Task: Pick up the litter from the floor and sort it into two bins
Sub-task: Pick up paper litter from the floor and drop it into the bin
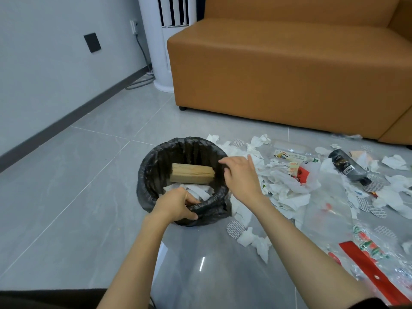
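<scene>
Grey tile floor, pale wall on the left, white tower fan in the corner, orange sofa along the back.

Progress imo: barely started tbh. Only one bin in shot, round w/ a black liner, standing on the floor just left of the mess. The 2nd bin isn't in view, so no idea what's in it. Left hand has its grip closed round the rolled liner edge at the near rim, prob steadying it. Inside the bin: a wood block lying on its side and some white paper scraps under it. So a few bits are sorted, and that's it.

Right hand sits over the right rim, fingers loosely bent, no litter in it. Can't tell if that grip is pinching the liner or just resting on it.

What's left = loads. Right of the bin, touching its side, is a big spread of crumpled tissues mixed w/ thin clear plastic bags and round patterned pads. Further right, a dark bottle lies on its side. Near right corner, a red strip on crinkly printed wrap.

Stuff looks light and floppy and it's all tangled together, so sorting paper from plastic will prob be slow.
</scene>
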The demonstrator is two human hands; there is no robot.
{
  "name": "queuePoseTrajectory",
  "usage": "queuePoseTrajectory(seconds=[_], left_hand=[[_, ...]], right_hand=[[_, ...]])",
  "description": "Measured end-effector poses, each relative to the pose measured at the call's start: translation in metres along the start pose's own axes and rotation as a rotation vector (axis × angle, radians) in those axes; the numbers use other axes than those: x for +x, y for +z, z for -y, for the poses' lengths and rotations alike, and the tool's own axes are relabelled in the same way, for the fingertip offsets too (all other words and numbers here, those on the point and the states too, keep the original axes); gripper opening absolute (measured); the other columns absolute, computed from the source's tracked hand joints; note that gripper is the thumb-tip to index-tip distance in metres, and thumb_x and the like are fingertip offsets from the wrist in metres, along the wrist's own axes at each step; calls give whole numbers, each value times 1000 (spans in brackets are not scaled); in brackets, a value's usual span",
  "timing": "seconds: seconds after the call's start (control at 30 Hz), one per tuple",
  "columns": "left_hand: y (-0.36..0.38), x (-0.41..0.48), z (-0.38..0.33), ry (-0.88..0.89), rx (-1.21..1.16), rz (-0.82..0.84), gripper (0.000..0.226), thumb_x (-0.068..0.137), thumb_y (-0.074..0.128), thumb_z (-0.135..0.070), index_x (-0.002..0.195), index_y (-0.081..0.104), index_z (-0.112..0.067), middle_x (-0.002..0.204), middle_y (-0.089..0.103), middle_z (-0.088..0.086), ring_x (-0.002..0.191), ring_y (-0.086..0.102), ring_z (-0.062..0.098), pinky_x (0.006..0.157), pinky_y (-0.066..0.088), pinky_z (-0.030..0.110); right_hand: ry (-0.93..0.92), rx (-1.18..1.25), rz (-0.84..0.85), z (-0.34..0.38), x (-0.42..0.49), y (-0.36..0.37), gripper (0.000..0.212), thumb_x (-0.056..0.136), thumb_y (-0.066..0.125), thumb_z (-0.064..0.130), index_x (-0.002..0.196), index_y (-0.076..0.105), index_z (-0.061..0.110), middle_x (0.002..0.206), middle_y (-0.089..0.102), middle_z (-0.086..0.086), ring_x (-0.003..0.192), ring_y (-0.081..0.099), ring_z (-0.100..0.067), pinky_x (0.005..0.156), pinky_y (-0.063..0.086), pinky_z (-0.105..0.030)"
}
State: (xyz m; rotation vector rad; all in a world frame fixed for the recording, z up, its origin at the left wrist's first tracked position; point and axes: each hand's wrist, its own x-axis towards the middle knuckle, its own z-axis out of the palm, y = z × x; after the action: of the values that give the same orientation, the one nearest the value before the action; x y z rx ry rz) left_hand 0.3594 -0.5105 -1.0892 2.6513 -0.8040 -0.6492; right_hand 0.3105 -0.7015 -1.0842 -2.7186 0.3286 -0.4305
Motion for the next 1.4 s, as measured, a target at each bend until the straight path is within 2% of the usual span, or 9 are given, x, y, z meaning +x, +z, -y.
queuePoseTrajectory(seconds=[0.13,0.33,0.47,0.77,0.83,0.97,1.07,1.2,1.4], left_hand=[[1,-3,6,-52,60,-224,10,84,67,-33,90,72,-27,93,69,-6,90,61,16,63,42,25],[15,-2,8,-84,103,-472,17,91,56,-29,100,70,-27,95,69,2,92,61,24,67,43,29],[19,-1,7,-9,144,-555,18,92,56,-28,103,69,-24,96,70,3,92,61,26,63,34,28],[21,0,8,43,185,-652,8,74,78,-27,71,72,-23,58,65,2,57,60,27,45,11,15],[24,1,10,58,200,-736,12,66,84,-23,71,73,-24,54,64,1,52,60,27,47,21,16],[31,9,5,97,54,-733,55,72,78,-23,125,60,-23,106,69,-2,106,59,24,86,40,35],[34,15,-7,213,39,-748,71,70,80,-22,134,50,-19,128,56,1,125,42,23,98,40,41],[46,17,-31,303,31,-817,55,74,73,-7,127,57,-15,136,49,7,130,33,24,102,39,42],[74,40,-56,437,15,-840,49,70,65,15,112,64,-9,121,60,11,117,52,31,93,49,40]], right_hand=[[233,197,-176,-21,-18,2,33,95,44,13,124,57,18,130,56,0,122,45,-21,105,33,-34],[537,110,516,-72,-61,52,49,87,57,22,134,46,24,142,39,-9,130,39,-30,100,38,-35],[660,-4,783,-79,-101,77,69,82,63,28,143,29,31,140,36,-11,129,40,-31,105,34,-34],[567,64,446,-80,-146,105,10,89,50,15,99,52,19,115,50,-10,109,51,-28,80,36,-27],[595,123,346,-74,-140,104,12,90,50,16,102,53,15,114,51,-8,108,53,-27,76,35,-27],[504,133,199,-64,-120,102,27,90,52,18,116,52,12,120,45,-5,110,48,-23,81,43,-32],[415,63,344,-64,-106,104,39,89,54,23,127,47,17,132,40,-5,119,39,-26,92,42,-35],[413,-21,619,-67,-109,113,57,90,52,28,143,33,29,151,24,-1,132,27,-30,104,34,-37],[304,-95,531,-79,-128,110,42,89,53,28,131,49,26,139,39,1,124,37,-23,95,42,-35]])
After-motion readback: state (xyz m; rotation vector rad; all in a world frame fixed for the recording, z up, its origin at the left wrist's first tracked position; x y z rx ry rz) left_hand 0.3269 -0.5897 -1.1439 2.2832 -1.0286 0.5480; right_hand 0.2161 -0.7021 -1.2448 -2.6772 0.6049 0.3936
